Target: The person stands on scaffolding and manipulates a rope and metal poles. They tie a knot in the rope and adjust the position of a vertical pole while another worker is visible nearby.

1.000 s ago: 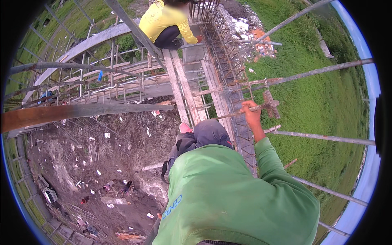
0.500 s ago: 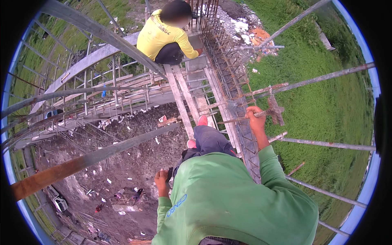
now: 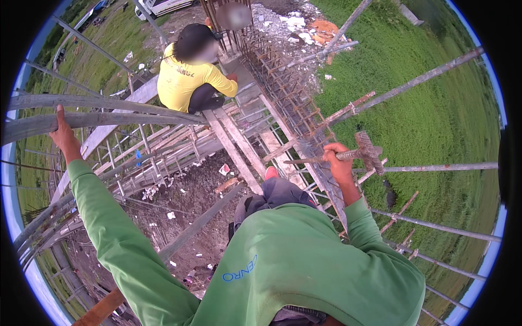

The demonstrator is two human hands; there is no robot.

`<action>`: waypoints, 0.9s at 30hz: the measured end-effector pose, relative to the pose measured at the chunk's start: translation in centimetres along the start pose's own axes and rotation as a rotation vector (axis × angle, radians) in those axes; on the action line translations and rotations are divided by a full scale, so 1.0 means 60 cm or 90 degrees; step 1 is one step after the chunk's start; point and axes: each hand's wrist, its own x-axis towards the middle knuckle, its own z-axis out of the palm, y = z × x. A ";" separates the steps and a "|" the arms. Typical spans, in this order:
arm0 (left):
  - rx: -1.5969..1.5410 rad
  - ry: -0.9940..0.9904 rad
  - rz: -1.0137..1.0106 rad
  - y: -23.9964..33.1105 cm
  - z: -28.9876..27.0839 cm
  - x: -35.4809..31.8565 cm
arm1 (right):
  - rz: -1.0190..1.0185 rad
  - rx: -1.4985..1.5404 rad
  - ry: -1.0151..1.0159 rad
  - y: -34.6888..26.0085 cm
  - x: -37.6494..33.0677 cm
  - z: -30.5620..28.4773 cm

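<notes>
I stand high on a scaffold in a green long-sleeved shirt, looking down. My left hand (image 3: 63,132) reaches up and out to the left and grips a grey metal pipe (image 3: 125,117) that runs across the upper left. At the right, my right hand (image 3: 338,161) is closed around a rusty steel rod (image 3: 310,160) whose far end carries a rusty cross-shaped clamp (image 3: 370,152). The rod lies over a long rebar cage (image 3: 283,92).
A person in a yellow shirt (image 3: 187,81) crouches on wooden planks (image 3: 234,146) ahead of me. Scaffold pipes (image 3: 435,168) jut out over grass at the right. Far below lies bare littered ground (image 3: 185,201). A second person stands further back by the rebar.
My left arm has swung up from beside my body and taken hold of the grey pipe at the left. My right hand has stayed on the rusty rod. The view has tilted upward.
</notes>
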 end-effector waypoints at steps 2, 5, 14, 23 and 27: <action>-0.064 0.020 -0.085 -0.003 0.011 0.035 | 0.011 0.014 0.019 -0.022 0.007 -0.001; -0.087 0.035 -0.086 -0.018 0.015 0.041 | 0.005 0.012 0.046 -0.061 0.024 0.002; -0.002 0.112 -0.023 -0.017 0.021 0.017 | -0.011 0.070 0.069 -0.127 0.125 0.050; -0.036 0.139 -0.015 0.001 0.021 -0.016 | 0.013 0.040 0.111 -0.061 0.221 0.121; -0.055 0.156 -0.039 0.013 0.031 -0.029 | 0.019 0.015 0.108 -0.022 0.221 0.153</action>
